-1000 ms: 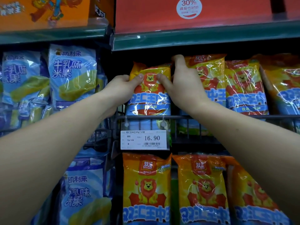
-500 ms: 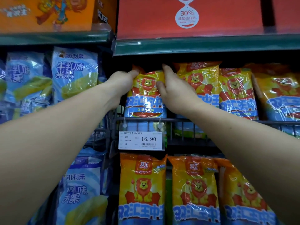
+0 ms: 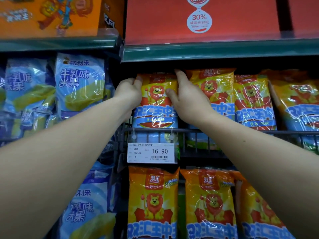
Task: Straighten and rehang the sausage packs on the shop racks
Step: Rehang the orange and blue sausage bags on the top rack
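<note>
The lower row of packs (image 3: 153, 200) is seen hanging fairly straight below the price tag (image 3: 151, 152). Behind the wire rack's front rail (image 3: 224, 131), at its left end, one sausage pack (image 3: 158, 100) is clamped at both side edges by curled fingers (image 3: 136, 81) of the left hand (image 3: 128, 91) and right hand (image 3: 188, 100). Its seating is judged unfinished. The tilted packs (image 3: 253, 100) rightward are yet to be straightened.

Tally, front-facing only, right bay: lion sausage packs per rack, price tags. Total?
Upper-rack sausage packs: 4, counting the held sausage pack gripped by the left hand and right hand
Lower-rack sausage packs: 3
Price tag: 1
Total: 8
</note>
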Available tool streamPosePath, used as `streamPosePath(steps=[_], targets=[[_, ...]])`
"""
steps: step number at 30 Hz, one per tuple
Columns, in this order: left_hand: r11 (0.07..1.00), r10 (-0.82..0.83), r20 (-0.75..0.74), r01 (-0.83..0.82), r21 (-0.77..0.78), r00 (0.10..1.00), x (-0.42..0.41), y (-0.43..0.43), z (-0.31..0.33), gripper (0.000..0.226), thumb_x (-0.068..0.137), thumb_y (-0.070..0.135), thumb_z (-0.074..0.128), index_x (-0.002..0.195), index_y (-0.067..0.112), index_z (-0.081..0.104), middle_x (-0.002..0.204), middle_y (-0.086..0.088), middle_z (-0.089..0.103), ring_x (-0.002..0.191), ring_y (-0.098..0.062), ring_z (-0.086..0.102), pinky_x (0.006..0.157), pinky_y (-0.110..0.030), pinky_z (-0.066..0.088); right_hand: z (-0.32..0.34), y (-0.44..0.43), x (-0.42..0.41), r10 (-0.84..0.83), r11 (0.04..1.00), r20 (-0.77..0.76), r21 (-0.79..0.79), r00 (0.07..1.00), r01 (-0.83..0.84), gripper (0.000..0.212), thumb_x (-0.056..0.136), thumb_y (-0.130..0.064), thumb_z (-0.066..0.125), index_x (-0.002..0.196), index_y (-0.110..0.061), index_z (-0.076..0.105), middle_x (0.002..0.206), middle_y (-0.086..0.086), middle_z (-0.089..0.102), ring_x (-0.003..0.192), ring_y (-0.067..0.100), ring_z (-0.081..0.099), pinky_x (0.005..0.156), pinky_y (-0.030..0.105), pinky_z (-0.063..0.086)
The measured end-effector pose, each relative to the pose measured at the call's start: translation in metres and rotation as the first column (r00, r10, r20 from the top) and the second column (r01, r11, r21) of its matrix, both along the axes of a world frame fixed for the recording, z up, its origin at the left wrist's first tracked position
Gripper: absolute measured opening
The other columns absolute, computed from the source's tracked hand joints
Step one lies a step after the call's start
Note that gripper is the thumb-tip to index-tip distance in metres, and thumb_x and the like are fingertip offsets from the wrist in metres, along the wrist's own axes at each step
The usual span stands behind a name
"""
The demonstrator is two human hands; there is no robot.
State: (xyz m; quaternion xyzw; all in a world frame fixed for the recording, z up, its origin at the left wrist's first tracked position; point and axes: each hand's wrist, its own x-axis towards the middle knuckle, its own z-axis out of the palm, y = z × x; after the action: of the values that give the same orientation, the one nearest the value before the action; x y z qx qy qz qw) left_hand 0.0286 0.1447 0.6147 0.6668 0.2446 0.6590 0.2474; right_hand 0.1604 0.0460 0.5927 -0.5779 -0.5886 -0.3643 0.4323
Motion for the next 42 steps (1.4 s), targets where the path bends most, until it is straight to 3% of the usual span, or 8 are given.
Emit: streamPosePath(steps=[2, 7, 13, 19, 27, 32, 35, 42], targets=[[0.998, 0.045, -0.004, -0.045, 0.050, 0.999, -0.004, -0.005, -0.008, 0.044, 0.104, 0.043, 0.037, 0.120, 0.009, 0.058, 0.096, -0.006, 0.059, 0.088, -0.024, 0.057, 0.075, -0.029, 0.040, -0.002, -0.001, -0.001, 0.022, 0.999, -0.014, 0.042, 1.000, -0.022, 0.059, 0.103, -0.037, 0.048, 0.152, -0.011, 0.026, 0.084, 0.002, 0.058, 0.073, 0.023, 0.054, 0.060, 0.040, 0.042], [0.988, 0.094, -0.142, -0.074, 0.139, 0.985, -0.019, -0.025, -0.028, 0.047, 0.098, 0.048, 0.051, 0.130, 0.014, 0.047, 0.097, 0.002, 0.059, 0.079, -0.010, 0.056, 0.063, -0.026, 0.043, -0.006, -0.005, -0.005, 0.019, 0.993, 0.039, 0.113, 0.999, -0.023, 0.053, 0.101, -0.034, 0.053, 0.144, -0.007, 0.038, 0.083, 0.006, 0.056, 0.078, 0.030, 0.060, 0.065, 0.040, 0.048], [0.823, 0.410, -0.221, -0.254, 0.508, 0.885, -0.027, -0.044, -0.048, 0.070, 0.087, 0.046, 0.067, 0.142, 0.013, 0.039, 0.133, -0.004, 0.042, 0.122, -0.020, 0.046, 0.103, -0.038, 0.042, -0.020, -0.020, 0.000, 0.008, 0.990, 0.219, 0.138, 0.976, -0.039, 0.055, 0.097, -0.022, 0.062, 0.146, -0.006, 0.043, 0.127, 0.015, 0.060, 0.112, 0.031, 0.057, 0.092, 0.037, 0.046], [0.731, 0.478, -0.302, -0.184, 0.657, 0.825, -0.011, -0.061, -0.058, 0.070, 0.087, 0.040, 0.064, 0.146, 0.015, 0.038, 0.147, -0.003, 0.031, 0.139, -0.020, 0.028, 0.113, -0.040, 0.034, -0.038, -0.038, 0.014, 0.039, 0.943, 0.510, 0.265, 0.859, -0.200, 0.031, 0.089, -0.004, 0.064, 0.119, 0.001, 0.066, 0.115, 0.018, 0.060, 0.094, 0.024, 0.062, 0.072, 0.037, 0.057], [0.724, 0.537, -0.362, -0.196, 0.662, 0.762, 0.005, -0.060, -0.066, 0.066, 0.089, 0.041, 0.061, 0.145, 0.017, 0.039, 0.153, -0.009, 0.027, 0.142, -0.027, 0.024, 0.115, -0.042, 0.027, -0.056, -0.066, 0.019, -0.028, 0.906, 0.633, 0.344, 0.773, -0.249, 0.022, 0.095, -0.004, 0.057, 0.111, 0.000, 0.071, 0.107, 0.018, 0.065, 0.083, 0.025, 0.065, 0.058, 0.038, 0.057], [0.708, 0.553, -0.346, -0.209, 0.675, 0.758, 0.005, -0.060, -0.068, 0.069, 0.089, 0.044, 0.062, 0.147, 0.018, 0.036, 0.153, -0.005, 0.026, 0.144, -0.024, 0.021, 0.117, -0.042, 0.025, -0.070, -0.080, 0.025, -0.244, 0.815, 0.583, 0.556, 0.775, -0.162, 0.020, 0.088, -0.003, 0.063, 0.101, -0.007, 0.076, 0.097, 0.012, 0.069, 0.077, 0.027, 0.063, 0.053, 0.040, 0.051], [0.696, 0.568, -0.334, -0.222, 0.682, 0.753, 0.004, -0.058, -0.068, 0.069, 0.088, 0.045, 0.062, 0.146, 0.019, 0.037, 0.152, -0.004, 0.028, 0.143, -0.024, 0.022, 0.119, -0.045, 0.021, -0.078, -0.085, 0.033, -0.368, 0.752, 0.474, 0.658, 0.800, -0.044, 0.021, 0.082, -0.010, 0.068, 0.102, -0.012, 0.075, 0.102, 0.010, 0.069, 0.091, 0.028, 0.059, 0.068, 0.043, 0.049], [0.691, 0.585, -0.340, -0.234, 0.684, 0.736, 0.005, -0.055, -0.067, 0.070, 0.087, 0.049, 0.060, 0.146, 0.021, 0.035, 0.152, -0.004, 0.027, 0.144, -0.024, 0.022, 0.118, -0.046, 0.023, -0.094, -0.086, 0.041, -0.426, 0.824, 0.318, 0.523, 0.847, 0.218, 0.052, 0.085, -0.032, 0.061, 0.134, -0.014, 0.057, 0.135, 0.013, 0.052, 0.126, 0.034, 0.041, 0.103, 0.049, 0.037]])
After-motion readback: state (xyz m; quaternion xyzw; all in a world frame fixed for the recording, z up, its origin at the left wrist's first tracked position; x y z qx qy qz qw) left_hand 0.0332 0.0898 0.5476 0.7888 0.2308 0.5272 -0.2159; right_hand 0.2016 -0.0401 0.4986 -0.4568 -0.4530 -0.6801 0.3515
